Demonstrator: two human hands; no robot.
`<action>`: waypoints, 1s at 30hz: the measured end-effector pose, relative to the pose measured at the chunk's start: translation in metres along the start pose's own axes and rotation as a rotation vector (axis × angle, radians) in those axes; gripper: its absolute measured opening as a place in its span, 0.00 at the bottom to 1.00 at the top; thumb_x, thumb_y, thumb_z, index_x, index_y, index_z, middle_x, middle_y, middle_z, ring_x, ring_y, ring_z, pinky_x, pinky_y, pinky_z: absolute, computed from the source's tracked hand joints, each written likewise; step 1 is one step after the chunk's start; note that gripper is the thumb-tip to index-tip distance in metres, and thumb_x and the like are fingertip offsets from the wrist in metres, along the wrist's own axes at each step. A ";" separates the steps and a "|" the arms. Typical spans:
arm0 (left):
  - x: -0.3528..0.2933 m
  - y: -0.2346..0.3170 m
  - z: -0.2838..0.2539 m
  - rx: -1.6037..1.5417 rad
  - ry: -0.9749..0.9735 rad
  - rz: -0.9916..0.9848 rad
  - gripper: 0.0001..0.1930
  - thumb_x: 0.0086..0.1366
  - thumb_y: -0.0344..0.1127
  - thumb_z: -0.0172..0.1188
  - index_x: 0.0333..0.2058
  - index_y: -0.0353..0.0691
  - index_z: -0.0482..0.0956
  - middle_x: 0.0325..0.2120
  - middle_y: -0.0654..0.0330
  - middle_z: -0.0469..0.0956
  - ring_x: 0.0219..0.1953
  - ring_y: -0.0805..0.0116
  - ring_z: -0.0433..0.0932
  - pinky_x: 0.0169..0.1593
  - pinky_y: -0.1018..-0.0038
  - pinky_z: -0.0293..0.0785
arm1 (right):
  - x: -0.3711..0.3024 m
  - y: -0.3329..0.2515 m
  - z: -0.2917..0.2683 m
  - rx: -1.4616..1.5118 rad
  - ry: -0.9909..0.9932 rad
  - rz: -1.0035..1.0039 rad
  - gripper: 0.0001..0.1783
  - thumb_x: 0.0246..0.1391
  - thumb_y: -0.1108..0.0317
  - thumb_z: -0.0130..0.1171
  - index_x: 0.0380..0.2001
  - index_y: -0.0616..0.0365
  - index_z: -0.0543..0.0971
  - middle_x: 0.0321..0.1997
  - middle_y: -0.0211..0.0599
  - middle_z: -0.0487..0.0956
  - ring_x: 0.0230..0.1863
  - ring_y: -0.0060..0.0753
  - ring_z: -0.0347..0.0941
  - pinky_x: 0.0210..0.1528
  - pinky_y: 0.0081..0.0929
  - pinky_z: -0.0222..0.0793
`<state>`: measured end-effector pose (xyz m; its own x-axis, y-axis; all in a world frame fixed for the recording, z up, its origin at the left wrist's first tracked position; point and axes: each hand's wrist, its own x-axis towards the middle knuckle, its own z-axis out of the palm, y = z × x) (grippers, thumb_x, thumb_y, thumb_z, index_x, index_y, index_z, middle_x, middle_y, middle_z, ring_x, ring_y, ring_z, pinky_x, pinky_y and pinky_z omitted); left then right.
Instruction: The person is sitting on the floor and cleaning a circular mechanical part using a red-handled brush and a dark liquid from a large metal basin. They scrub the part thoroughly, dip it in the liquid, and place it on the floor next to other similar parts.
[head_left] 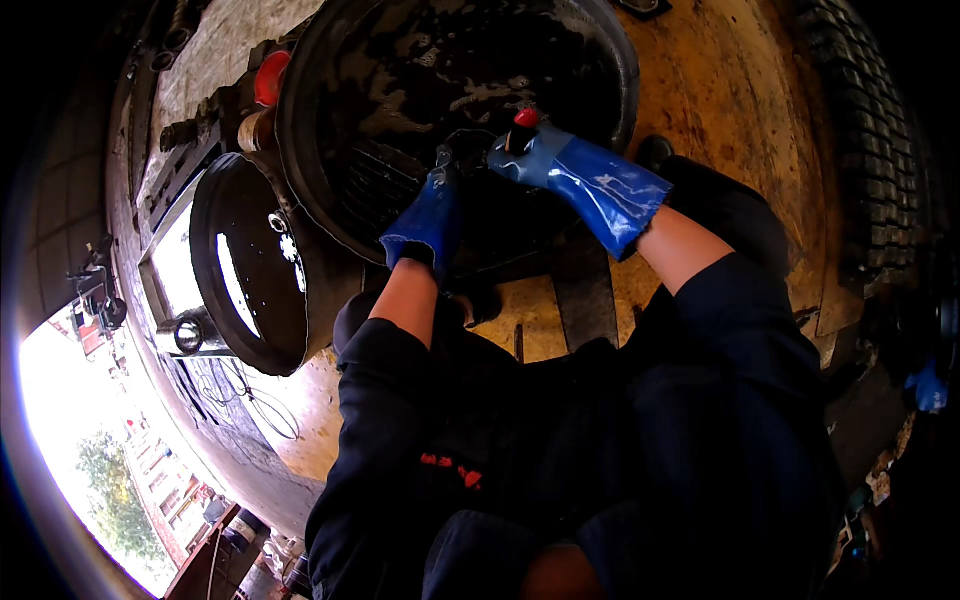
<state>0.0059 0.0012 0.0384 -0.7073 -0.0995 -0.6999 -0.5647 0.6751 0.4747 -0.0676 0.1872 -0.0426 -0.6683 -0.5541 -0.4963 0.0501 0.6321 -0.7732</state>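
Note:
My left hand (432,212), in a blue rubber glove, reaches over a large black tub (291,130) of dark, foamy liquid. Its fingers close around the edge of a dark, wet part (468,146), whose kind is too dark to make out. My right hand (548,163), gloved the same way, is closed on a tool with a red rounded end (526,118). That end sticks up above the fist, while the tool's other end is hidden. Both hands are close together near the middle of the tub. Inside the tub, left of my left hand, lies a ribbed dark surface (375,180).
Left of the tub stands a smaller round pan (205,265) holding dark liquid and a few small metal pieces. A red round object (271,78) and dark machine parts lie behind it. A thick-treaded tyre (868,140) is at the right, beside the stained brown floor (735,90).

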 end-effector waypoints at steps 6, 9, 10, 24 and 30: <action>0.043 -0.048 0.014 -0.176 0.029 0.209 0.30 0.76 0.53 0.31 0.67 0.39 0.60 0.68 0.50 0.61 0.69 0.52 0.59 0.71 0.67 0.52 | 0.010 -0.008 -0.005 0.068 0.422 0.470 0.27 0.57 0.44 0.57 0.49 0.53 0.81 0.43 0.41 0.84 0.48 0.40 0.80 0.55 0.34 0.73; 0.016 -0.013 0.005 0.222 0.034 0.176 0.32 0.76 0.55 0.29 0.68 0.39 0.58 0.70 0.51 0.57 0.70 0.50 0.57 0.72 0.66 0.50 | 0.002 -0.009 -0.016 0.106 0.394 0.520 0.31 0.55 0.41 0.59 0.49 0.55 0.81 0.44 0.44 0.83 0.48 0.42 0.80 0.56 0.34 0.72; 0.009 -0.005 0.004 0.191 0.036 0.129 0.33 0.76 0.56 0.29 0.68 0.39 0.58 0.70 0.51 0.57 0.70 0.50 0.57 0.72 0.66 0.50 | 0.000 -0.006 -0.018 0.140 0.391 0.517 0.31 0.55 0.40 0.59 0.49 0.54 0.81 0.43 0.45 0.83 0.48 0.42 0.80 0.56 0.34 0.72; 0.013 -0.023 0.004 0.029 0.036 0.056 0.33 0.76 0.56 0.28 0.68 0.40 0.59 0.68 0.50 0.61 0.69 0.51 0.59 0.71 0.66 0.50 | -0.008 -0.038 -0.014 0.182 0.274 0.245 0.21 0.59 0.45 0.54 0.44 0.48 0.82 0.40 0.37 0.84 0.46 0.37 0.80 0.53 0.33 0.73; -0.002 0.002 0.005 0.021 0.040 0.111 0.29 0.77 0.51 0.28 0.67 0.41 0.61 0.66 0.51 0.64 0.69 0.53 0.60 0.70 0.68 0.53 | 0.002 -0.009 -0.002 0.205 0.362 0.354 0.24 0.57 0.45 0.59 0.46 0.51 0.82 0.41 0.41 0.84 0.46 0.41 0.80 0.53 0.33 0.73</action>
<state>0.0084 0.0063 0.0386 -0.7814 -0.0518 -0.6219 -0.4735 0.6985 0.5366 -0.0706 0.1811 -0.0359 -0.7955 -0.0821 -0.6004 0.4375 0.6077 -0.6628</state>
